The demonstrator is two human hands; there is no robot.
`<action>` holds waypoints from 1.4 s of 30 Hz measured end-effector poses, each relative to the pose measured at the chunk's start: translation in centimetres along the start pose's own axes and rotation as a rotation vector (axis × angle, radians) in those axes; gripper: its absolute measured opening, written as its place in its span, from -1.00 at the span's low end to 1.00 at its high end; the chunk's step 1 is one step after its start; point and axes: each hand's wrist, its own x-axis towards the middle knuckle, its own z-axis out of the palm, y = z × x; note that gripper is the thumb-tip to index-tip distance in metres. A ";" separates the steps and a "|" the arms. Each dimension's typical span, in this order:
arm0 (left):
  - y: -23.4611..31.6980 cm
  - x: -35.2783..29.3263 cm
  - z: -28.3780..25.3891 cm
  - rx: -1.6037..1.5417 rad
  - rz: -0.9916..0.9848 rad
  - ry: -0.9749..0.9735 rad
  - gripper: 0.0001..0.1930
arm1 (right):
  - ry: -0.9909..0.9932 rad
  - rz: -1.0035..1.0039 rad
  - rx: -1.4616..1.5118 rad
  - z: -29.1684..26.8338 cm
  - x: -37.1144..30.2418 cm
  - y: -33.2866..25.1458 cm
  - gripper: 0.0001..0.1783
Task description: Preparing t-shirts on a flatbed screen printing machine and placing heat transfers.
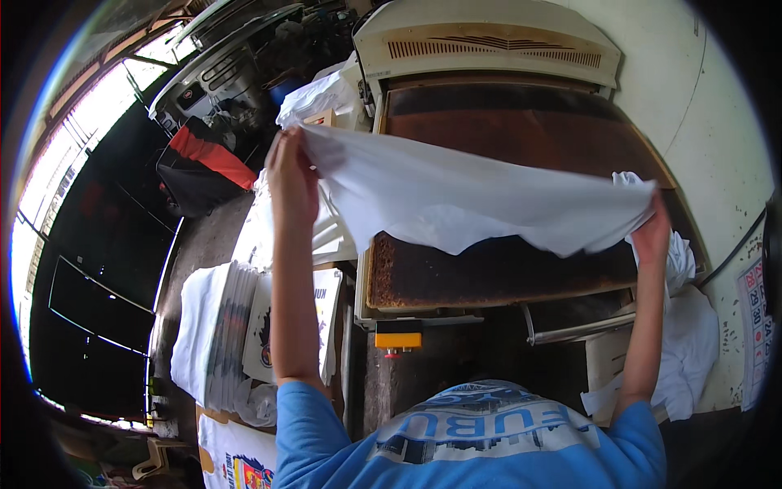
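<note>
A white cloth garment (pixel 464 196) is stretched out in the air between both my hands, above the dark brown pad (pixel 505 269) of a heat press. My left hand (pixel 289 175) grips its left corner, raised high. My right hand (pixel 652 232) pinches the right edge, a little lower. The garment sags in the middle and hides part of the pad. The cream-coloured upper plate (pixel 489 45) of the press stands lifted open at the back.
A stack of folded white shirts (pixel 216 326) and printed sheets (pixel 265 326) lies to the left. More white cloth (pixel 684 350) is heaped at the right by the wall. A yellow switch box (pixel 397 336) sits under the pad's front edge.
</note>
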 end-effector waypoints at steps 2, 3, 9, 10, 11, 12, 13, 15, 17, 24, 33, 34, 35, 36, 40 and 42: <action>1.8 1.2 0.9 -0.007 0.115 0.028 -0.84 | -0.027 -0.065 -0.126 2.0 1.3 -2.1 -0.63; 2.8 1.6 1.9 0.038 0.181 0.081 -0.83 | 0.030 -0.113 -0.277 2.4 2.4 -2.5 -0.63; 5.8 5.3 1.7 0.237 0.327 -0.005 -0.71 | -0.058 -0.127 -0.342 8.1 6.5 -4.8 -0.57; 5.9 6.4 1.5 0.225 0.298 0.012 -0.74 | -0.005 -0.178 -0.400 9.5 7.4 -4.8 -0.53; 5.6 7.6 1.6 0.200 0.268 0.024 -0.77 | -0.012 -0.195 -0.397 10.4 8.6 -5.0 -0.53; 4.9 9.1 1.7 0.211 0.256 0.059 -0.79 | 0.013 -0.180 -0.447 11.1 9.8 -5.2 -0.52; 3.8 10.5 1.5 0.202 0.273 0.050 -0.79 | 0.040 -0.167 -0.497 12.0 10.8 -5.1 -0.52; 1.3 13.6 0.0 0.270 -0.019 -0.030 -0.74 | 0.106 -0.296 -0.745 14.9 12.3 -2.1 -0.47; -2.4 16.6 -2.0 0.330 -0.236 -0.108 -0.67 | 0.007 -0.032 -0.672 15.1 15.6 -0.2 -0.48; -14.4 27.3 -2.4 0.339 -0.244 -0.023 -0.58 | -0.202 -0.148 -0.549 6.3 34.8 3.4 -0.67; -13.7 28.0 -0.8 0.209 -0.001 -0.226 -0.36 | -0.154 -0.232 -0.395 4.3 36.0 3.8 -0.69; -15.1 27.5 -2.1 0.274 -0.037 -0.206 -0.33 | -0.067 -0.215 -0.389 3.7 35.3 5.4 -0.71; -16.9 26.5 -2.6 0.228 -0.062 -0.193 -0.32 | -0.035 -0.186 -0.424 3.0 34.3 6.5 -0.73; -18.7 25.4 -2.7 0.231 -0.134 -0.201 -0.33 | -0.012 -0.180 -0.496 0.5 33.9 6.8 -0.77; -25.0 20.1 -4.8 0.183 -0.443 -0.144 -0.34 | 0.138 -0.060 -0.653 -6.3 30.6 10.7 -0.79; -28.0 17.4 -6.7 0.208 -0.492 -0.151 -0.33 | 0.172 -0.004 -0.703 -9.4 28.8 12.8 -0.78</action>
